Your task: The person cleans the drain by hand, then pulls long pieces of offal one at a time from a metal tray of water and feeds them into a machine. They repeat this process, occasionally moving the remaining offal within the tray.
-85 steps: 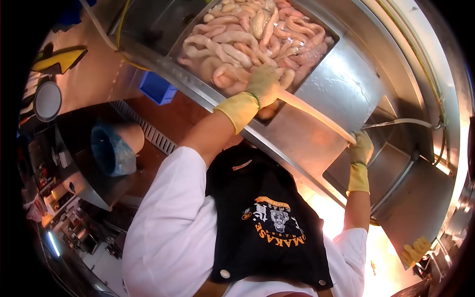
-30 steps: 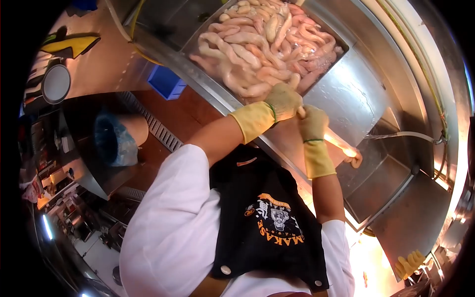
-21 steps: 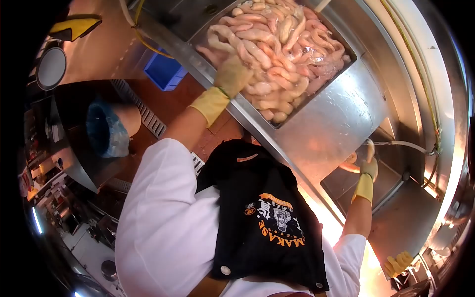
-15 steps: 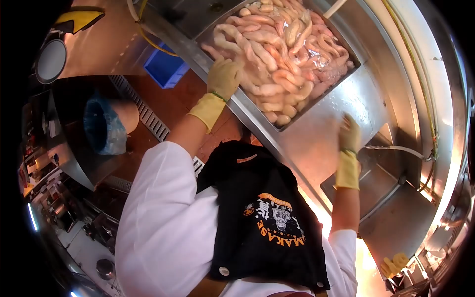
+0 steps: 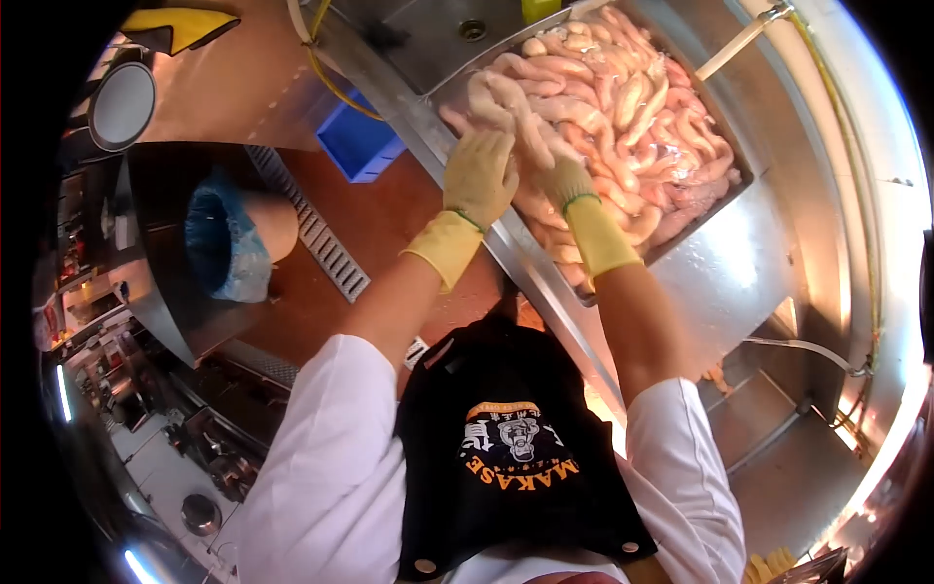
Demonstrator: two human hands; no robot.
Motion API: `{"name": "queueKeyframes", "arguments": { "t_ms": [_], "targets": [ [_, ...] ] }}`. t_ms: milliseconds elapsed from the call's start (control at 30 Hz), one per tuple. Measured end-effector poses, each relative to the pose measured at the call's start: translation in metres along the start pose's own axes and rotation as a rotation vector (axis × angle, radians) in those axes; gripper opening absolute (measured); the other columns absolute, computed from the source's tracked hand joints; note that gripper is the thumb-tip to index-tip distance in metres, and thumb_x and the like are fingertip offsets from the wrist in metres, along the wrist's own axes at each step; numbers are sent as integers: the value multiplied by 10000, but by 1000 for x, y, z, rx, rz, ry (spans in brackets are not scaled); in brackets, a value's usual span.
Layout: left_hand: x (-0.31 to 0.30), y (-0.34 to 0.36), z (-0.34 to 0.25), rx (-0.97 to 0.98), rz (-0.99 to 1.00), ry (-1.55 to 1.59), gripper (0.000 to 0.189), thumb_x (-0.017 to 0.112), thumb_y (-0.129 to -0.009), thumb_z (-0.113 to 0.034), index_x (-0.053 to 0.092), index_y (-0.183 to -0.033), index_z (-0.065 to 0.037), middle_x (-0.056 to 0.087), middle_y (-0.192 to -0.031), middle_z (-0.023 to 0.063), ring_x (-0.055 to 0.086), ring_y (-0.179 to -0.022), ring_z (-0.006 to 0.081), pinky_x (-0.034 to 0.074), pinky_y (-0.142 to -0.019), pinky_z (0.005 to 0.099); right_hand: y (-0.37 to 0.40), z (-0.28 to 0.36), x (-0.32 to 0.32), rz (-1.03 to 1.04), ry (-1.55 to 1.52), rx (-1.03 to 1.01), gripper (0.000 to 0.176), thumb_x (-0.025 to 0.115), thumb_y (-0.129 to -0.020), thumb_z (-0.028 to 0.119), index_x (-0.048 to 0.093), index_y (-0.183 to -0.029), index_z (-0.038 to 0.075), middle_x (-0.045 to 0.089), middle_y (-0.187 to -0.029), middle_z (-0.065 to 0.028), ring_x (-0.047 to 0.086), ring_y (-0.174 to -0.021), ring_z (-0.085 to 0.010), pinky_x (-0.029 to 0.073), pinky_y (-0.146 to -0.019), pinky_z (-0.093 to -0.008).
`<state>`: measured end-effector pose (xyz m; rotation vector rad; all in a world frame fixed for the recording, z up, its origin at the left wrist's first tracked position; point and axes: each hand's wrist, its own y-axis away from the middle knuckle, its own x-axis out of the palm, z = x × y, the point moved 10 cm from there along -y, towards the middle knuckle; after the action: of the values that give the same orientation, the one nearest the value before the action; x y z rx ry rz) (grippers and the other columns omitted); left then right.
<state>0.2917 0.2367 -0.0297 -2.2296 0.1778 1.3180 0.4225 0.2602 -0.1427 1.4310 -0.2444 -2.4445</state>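
A rectangular metal tray (image 5: 681, 255) is heaped with pale pink intestines (image 5: 623, 107), wet and lying in thick coils. My left hand (image 5: 482, 175), in a knit glove over a yellow rubber one, is at the tray's near left edge, fingers stretched out against the outermost coils. Just to its right, my right hand (image 5: 569, 182), gloved the same way, reaches down into the intestines. Its fingertips are hidden among them, so whether it grips a piece does not show. A long loop of intestine runs between the two hands.
Behind the tray is a steel sink basin (image 5: 413, 44) with a drain. A pipe spout (image 5: 744, 44) juts over the far right corner. On the left floor stand a blue crate (image 5: 362, 141) and a bin with a blue liner (image 5: 229, 243). A hose (image 5: 812, 346) lies at right.
My right hand has moved left from the bare steel counter into the intestines. My left hand's fingers have straightened at the tray edge. The view has shifted slightly.
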Motion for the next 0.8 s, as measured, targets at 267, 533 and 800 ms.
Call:
{"name": "queueKeyframes", "arguments": {
  "t_ms": [267, 533, 800],
  "targets": [
    [64, -11, -138, 377, 216, 410, 300, 779, -722, -270, 768, -978, -115, 703, -1082, 84, 588, -1161, 326, 436, -1097, 436, 154, -55, -66, -56, 220, 121, 213, 680, -918, 379, 777, -963, 194, 773, -971, -152, 743, -881, -385, 554, -752, -503],
    [96, -25, -135, 493, 94, 414, 166, 736, -743, -250, 761, -831, -112, 693, -911, 91, 638, -990, 306, 490, -950, 437, 419, -272, -136, -68, 389, 534, 159, 686, -915, 267, 785, -956, 149, 743, -871, -185, 719, -847, -415, 558, -741, -512],
    [103, -32, -138, 408, 264, -45, 279, 777, -705, -307, 743, -839, -65, 700, -876, 115, 645, -1023, 342, 490, -957, 474, 705, -466, -108, -333, -258, 1665, 269, 667, -994, 256, 706, -1157, 46, 778, -1008, -195, 750, -874, -268, 566, -714, -408]
  ]
}}
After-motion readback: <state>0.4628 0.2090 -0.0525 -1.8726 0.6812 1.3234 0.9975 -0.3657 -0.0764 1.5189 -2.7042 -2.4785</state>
